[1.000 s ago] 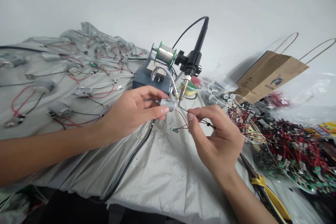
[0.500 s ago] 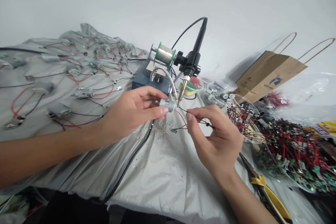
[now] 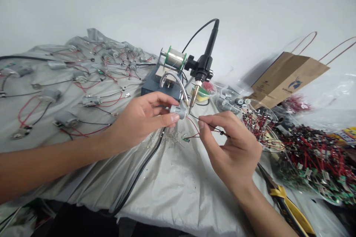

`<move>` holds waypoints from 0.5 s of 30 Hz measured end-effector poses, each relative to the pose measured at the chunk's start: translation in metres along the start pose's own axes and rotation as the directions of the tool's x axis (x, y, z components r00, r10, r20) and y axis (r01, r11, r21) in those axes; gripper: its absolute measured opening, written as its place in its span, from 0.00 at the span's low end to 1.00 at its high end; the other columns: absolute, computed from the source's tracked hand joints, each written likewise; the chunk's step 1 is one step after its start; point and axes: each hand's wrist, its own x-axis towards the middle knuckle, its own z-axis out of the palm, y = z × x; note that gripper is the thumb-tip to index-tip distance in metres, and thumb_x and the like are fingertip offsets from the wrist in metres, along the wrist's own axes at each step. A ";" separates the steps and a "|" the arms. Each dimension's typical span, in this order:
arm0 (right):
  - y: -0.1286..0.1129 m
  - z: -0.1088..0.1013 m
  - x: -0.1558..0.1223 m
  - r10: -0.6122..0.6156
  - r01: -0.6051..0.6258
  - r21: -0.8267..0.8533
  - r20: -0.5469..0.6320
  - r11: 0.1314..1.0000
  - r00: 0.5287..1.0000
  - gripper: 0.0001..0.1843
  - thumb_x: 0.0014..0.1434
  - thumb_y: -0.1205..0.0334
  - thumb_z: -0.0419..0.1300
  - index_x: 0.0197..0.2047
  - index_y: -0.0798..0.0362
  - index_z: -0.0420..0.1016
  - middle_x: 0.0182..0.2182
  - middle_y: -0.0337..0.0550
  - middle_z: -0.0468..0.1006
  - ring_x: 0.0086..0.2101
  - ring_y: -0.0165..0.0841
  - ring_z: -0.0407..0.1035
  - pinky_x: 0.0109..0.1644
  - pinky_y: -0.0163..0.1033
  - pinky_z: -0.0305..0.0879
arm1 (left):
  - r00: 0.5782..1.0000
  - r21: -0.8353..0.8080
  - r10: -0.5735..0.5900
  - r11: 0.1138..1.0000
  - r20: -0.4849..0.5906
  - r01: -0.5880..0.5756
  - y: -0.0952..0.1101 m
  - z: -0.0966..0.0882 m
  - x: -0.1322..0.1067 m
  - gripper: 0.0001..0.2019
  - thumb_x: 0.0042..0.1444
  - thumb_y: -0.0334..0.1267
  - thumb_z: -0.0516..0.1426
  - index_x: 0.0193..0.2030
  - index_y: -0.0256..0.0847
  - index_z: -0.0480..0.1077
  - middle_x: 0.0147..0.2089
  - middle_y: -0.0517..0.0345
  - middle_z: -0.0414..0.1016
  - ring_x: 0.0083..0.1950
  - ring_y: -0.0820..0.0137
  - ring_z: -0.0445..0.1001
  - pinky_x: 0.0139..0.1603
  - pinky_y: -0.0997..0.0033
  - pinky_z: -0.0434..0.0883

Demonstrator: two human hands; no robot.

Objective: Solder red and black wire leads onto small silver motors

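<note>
Between thumb and fingers, my left hand [image 3: 150,116] grips a small grey motor [image 3: 178,111], its terminal end facing right. My right hand [image 3: 229,140] pinches a black wire [image 3: 195,117] whose far end reaches the motor's terminal end. Just there hangs the tip of a soldering iron [image 3: 196,94], clamped upright in a stand; whether tip, wire and terminal touch I cannot tell. A curved metal solder guide tube [image 3: 183,90] ends beside the tip. From the motor a red wire [image 3: 194,123] runs down toward a small green board [image 3: 185,139] below the hands.
A solder spool [image 3: 175,57] sits on the blue soldering station [image 3: 147,86]. Wired motors [image 3: 66,118] cover the left of the grey sheet [image 3: 178,185]. At right are tubs of motors [image 3: 229,100], heaped wired boards [image 3: 314,159], yellow-black pliers [image 3: 286,202] and a paper bag [image 3: 289,77].
The whole view has shifted slightly. Both hands keep the same hold on the motor and the black wire at the iron's tip.
</note>
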 end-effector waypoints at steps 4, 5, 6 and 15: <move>0.001 0.000 0.000 0.000 0.000 -0.006 0.004 1.000 1.000 0.08 0.66 0.74 0.67 0.42 0.50 0.83 0.33 0.36 0.82 0.32 0.28 0.75 0.36 0.37 0.71 | 1.000 -0.007 0.016 1.000 -0.007 -0.016 -0.002 0.001 0.002 0.10 0.60 0.34 0.72 0.46 0.45 0.81 0.34 0.66 0.81 0.36 0.74 0.80 0.41 0.75 0.78; 0.001 0.000 0.000 -0.002 0.002 -0.005 0.002 1.000 1.000 0.08 0.66 0.74 0.67 0.43 0.50 0.83 0.33 0.36 0.82 0.32 0.28 0.75 0.36 0.37 0.71 | 1.000 -0.003 0.021 1.000 -0.008 -0.021 -0.002 0.001 0.002 0.10 0.60 0.34 0.72 0.46 0.44 0.81 0.34 0.65 0.82 0.36 0.74 0.80 0.41 0.75 0.78; 0.001 0.000 0.000 -0.003 0.003 -0.006 0.001 1.000 1.000 0.08 0.66 0.74 0.67 0.43 0.50 0.83 0.33 0.36 0.82 0.32 0.28 0.75 0.36 0.37 0.71 | 1.000 0.000 0.023 1.000 -0.009 -0.023 -0.003 0.001 0.003 0.10 0.60 0.33 0.72 0.46 0.44 0.80 0.34 0.65 0.82 0.36 0.74 0.81 0.41 0.75 0.78; 0.001 0.001 0.000 0.012 -0.012 -0.012 0.007 1.000 1.000 0.08 0.66 0.72 0.67 0.42 0.49 0.83 0.33 0.37 0.82 0.32 0.30 0.76 0.36 0.39 0.72 | 1.000 0.026 0.018 0.999 -0.009 -0.018 -0.003 0.000 0.002 0.10 0.59 0.35 0.73 0.46 0.44 0.80 0.34 0.64 0.81 0.36 0.73 0.81 0.41 0.75 0.79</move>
